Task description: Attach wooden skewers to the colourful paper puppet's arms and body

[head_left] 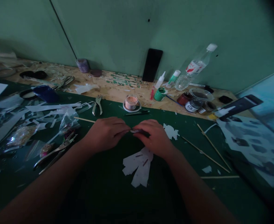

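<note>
My left hand (107,132) is closed in a pinch, and a thin wooden stick (85,119) sticks out past its left side. Fingertip to fingertip with it, my right hand (154,135) pinches a small piece (135,131), pale on top and dark below, too small to name. A white paper cutout (138,168) with flared strips and two slots shows just below my right hand; whether it touches the hand I cannot tell. Beyond the right knuckles lies another white cutout (171,131) with a jagged outline.
Ahead stands an open jar of pinkish paint (131,102), with a craft knife (136,113) before it. Pliers (57,151), a hole punch (97,105) and paper scraps lie left. To the right are sticks (205,154), paint jars (160,94) and a plastic bottle (195,67).
</note>
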Action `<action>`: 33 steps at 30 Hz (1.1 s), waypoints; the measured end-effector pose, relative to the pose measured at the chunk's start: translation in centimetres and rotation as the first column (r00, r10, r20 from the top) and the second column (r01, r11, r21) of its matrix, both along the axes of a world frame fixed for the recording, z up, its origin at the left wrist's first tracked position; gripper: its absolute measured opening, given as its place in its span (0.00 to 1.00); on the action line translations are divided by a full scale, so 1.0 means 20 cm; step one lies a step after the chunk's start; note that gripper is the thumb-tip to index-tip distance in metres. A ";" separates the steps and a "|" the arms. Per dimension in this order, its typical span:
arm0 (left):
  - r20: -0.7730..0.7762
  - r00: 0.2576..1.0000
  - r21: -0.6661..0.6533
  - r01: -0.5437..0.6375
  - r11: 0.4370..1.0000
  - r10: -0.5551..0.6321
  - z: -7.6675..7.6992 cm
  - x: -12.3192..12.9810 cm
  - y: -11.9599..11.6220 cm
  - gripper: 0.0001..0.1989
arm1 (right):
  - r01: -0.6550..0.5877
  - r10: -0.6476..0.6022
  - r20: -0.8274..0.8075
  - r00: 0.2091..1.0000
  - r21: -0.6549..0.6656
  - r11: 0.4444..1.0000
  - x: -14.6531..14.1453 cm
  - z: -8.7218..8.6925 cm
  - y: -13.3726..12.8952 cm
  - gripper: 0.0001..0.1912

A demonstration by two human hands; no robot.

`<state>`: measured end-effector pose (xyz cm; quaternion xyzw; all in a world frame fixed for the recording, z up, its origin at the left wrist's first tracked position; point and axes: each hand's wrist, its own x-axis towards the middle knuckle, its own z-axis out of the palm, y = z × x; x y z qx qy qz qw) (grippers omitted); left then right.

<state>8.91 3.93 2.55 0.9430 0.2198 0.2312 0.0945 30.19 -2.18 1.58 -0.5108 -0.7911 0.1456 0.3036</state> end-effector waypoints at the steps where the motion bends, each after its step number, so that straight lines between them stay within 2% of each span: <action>1: -0.029 1.000 -0.011 -0.008 1.000 0.008 0.00 0.00 0.00 0.10 | -0.004 0.004 0.002 1.000 -0.010 1.000 -0.01 0.00 0.00 0.06; 4: -0.098 0.995 -0.019 -0.020 1.000 0.018 0.00 0.00 0.00 0.11 | -0.021 0.021 0.019 1.000 -0.020 1.000 -0.01 0.01 0.01 0.08; 7: -0.106 0.993 -0.008 -0.043 0.999 0.042 -0.01 0.00 0.00 0.12 | 0.034 -0.034 0.048 0.998 0.001 0.999 0.05 0.11 -0.01 0.15; 10: -0.132 0.988 -0.039 -0.082 0.996 0.076 -0.02 0.00 0.01 0.13 | 0.204 -0.204 0.016 0.979 0.009 0.979 0.22 0.23 -0.10 0.19; 12: -0.183 0.978 -0.042 -0.106 0.994 0.096 -0.01 0.00 0.00 0.14 | 0.350 -0.350 0.014 0.937 -0.015 0.937 0.37 0.26 -0.21 0.19; 15: -0.241 0.962 -0.039 -0.146 0.989 0.132 0.01 0.01 0.00 0.16 | 0.540 -0.507 0.209 0.836 -0.155 0.827 0.52 0.19 -0.41 0.20; 17: -0.275 0.949 -0.059 -0.177 0.983 0.154 0.04 0.02 -0.01 0.18 | 0.602 -0.519 0.327 0.790 -0.245 0.760 0.55 0.12 -0.54 0.20; 18: -0.294 0.942 -0.076 -0.191 0.979 0.161 0.06 0.04 -0.01 0.19 | 0.609 -0.513 0.352 0.783 -0.267 0.747 0.55 0.08 -0.59 0.21; 22: -0.359 0.909 -0.117 -0.271 0.955 0.213 0.14 0.09 -0.01 0.22 | 0.589 -0.499 0.347 0.794 -0.235 0.773 0.57 0.00 -0.77 0.24; 24: -0.395 0.884 -0.096 -0.311 0.945 0.251 0.19 0.11 -0.01 0.23 | 0.563 -0.465 0.370 0.804 -0.224 0.796 0.59 -0.01 -0.83 0.20; 26: -0.399 0.875 -0.074 -0.329 0.941 0.274 0.24 0.12 -0.02 0.23 | 0.518 -0.407 0.403 0.820 -0.216 0.828 0.61 -0.02 -0.87 0.12; 29: -0.316 0.904 -0.106 -0.334 0.936 0.287 0.34 0.12 -0.07 0.22 | 0.481 -0.377 0.415 0.828 -0.178 0.858 0.60 -0.03 -0.89 0.06; 33: -0.115 0.935 -0.281 -0.354 0.892 0.335 0.51 0.07 -0.18 0.19 | 0.506 -0.436 0.366 0.822 -0.120 0.854 0.60 0.02 -0.90 0.06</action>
